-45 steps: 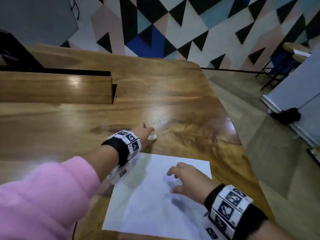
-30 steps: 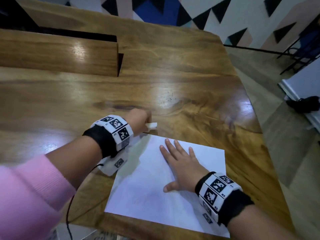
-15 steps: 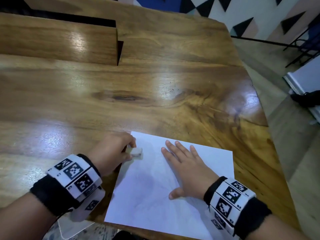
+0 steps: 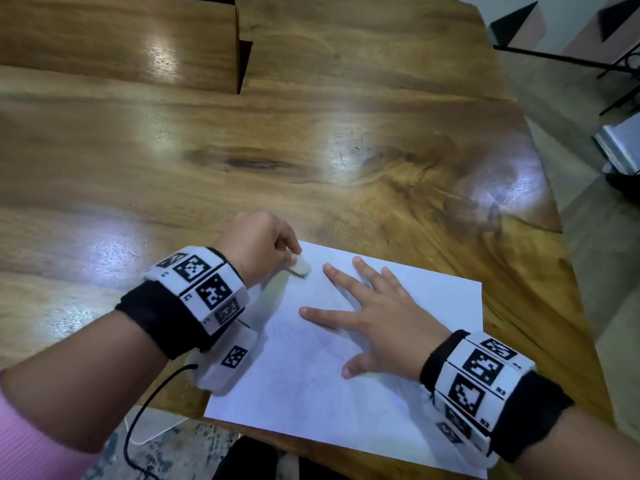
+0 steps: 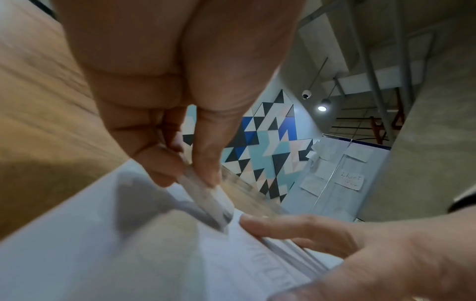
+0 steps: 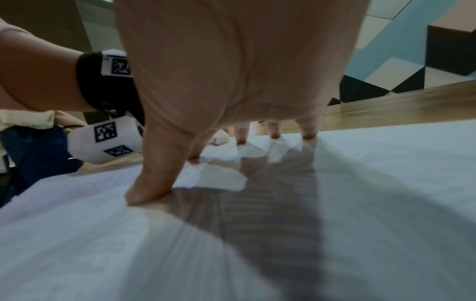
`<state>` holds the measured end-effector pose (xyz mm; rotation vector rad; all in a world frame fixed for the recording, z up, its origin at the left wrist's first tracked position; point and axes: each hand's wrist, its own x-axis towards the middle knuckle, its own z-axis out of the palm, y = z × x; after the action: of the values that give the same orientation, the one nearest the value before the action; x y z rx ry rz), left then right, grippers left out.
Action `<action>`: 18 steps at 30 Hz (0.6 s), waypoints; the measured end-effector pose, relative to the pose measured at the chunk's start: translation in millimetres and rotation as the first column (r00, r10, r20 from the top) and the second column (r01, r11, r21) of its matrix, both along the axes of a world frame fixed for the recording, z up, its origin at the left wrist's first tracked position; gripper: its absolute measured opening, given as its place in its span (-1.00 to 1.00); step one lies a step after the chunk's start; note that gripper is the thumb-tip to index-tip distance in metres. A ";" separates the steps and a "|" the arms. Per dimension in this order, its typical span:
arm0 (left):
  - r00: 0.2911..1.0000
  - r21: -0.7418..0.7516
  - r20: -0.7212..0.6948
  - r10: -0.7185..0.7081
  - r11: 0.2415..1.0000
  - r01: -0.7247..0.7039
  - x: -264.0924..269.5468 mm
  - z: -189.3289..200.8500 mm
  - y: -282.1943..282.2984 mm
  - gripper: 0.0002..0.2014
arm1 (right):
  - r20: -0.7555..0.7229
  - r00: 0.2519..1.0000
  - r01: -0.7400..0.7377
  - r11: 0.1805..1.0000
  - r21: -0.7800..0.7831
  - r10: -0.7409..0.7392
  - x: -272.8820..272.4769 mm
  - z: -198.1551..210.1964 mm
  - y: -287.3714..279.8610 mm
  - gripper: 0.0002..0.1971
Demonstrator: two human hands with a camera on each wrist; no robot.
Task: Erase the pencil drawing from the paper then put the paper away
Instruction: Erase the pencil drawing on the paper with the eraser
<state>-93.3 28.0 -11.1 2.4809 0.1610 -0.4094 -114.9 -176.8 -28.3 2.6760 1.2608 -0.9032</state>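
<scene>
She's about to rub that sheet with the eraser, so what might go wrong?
The paper hangs over the table edge near her, so hard rubbing could crease or tear it there. Only the right hand pins it flat; if that slips, the sheet may bunch under the eraser. The left hand pinches the eraser by its end, so that grip could slip.

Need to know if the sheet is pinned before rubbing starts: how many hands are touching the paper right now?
1. The right hand lies flat, fingers spread, pressing the paper. The left hand pinches the eraser at the sheet's far-left corner; whether skin touches paper is unclear.
</scene>
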 end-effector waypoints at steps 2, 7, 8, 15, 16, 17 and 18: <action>1.000 0.003 0.023 0.000 1.000 0.000 3.3 1.1 -0.2 -0.82 | 0.010 1.000 -0.007 1.000 0.000 0.007 0.2 0.3 0.9 -0.12; 0.991 0.102 -0.030 -0.127 0.986 0.129 -1.1 0.3 2.1 -0.82 | 0.030 1.000 -0.005 1.000 -0.007 0.006 -0.5 0.4 2.3 -0.08; 0.984 0.112 -0.062 -0.165 0.979 0.171 -4.2 0.1 3.4 -0.84 | 0.034 0.999 -0.007 1.000 -0.011 0.008 -0.6 0.2 2.4 -0.08; 0.994 0.077 0.062 -0.094 0.993 0.089 3.4 -0.1 1.3 -0.76 | 0.027 1.000 -0.007 1.000 -0.016 0.007 0.2 1.5 3.5 -0.08; 0.993 0.089 0.076 -0.091 0.992 0.084 4.4 -0.3 0.5 -0.78 | 0.027 1.000 -0.005 1.000 -0.017 0.006 0.0 1.7 3.9 -0.07; 0.991 0.100 0.060 -0.122 0.988 0.116 3.9 -0.1 0.5 -0.81 | 0.029 1.000 -0.002 1.000 -0.018 0.002 0.1 2.2 3.7 -0.07; 0.984 0.108 0.010 -0.178 0.979 0.176 0.9 -1.0 2.5 -0.78 | 0.028 1.000 0.000 1.000 -0.020 0.001 0.1 2.4 4.4 -0.07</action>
<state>-92.4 30.5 -12.1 2.6134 -0.0482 -0.4609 -114.8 -172.5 -25.9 2.6636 1.2405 -0.8702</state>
